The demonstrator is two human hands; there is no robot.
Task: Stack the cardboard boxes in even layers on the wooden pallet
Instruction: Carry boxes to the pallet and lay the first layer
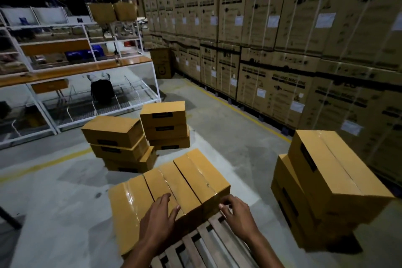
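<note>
Head view shows three taped cardboard boxes (169, 191) side by side on the wooden pallet (208, 243), left hand (159, 216) flat on the middle lid, right hand (237, 213) curled at the end box's near edge; stiff, glossy-slick tape, so grip corners

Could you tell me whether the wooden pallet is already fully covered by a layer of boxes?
No, the boxes fill only the far part of the wooden pallet, and bare slats show near the right hand.

Both hands, left (159, 215) and right (238, 213), on 3 cardboard boxes (167, 189) atop wooden pallet (208, 243), floor stacks nearby
</note>
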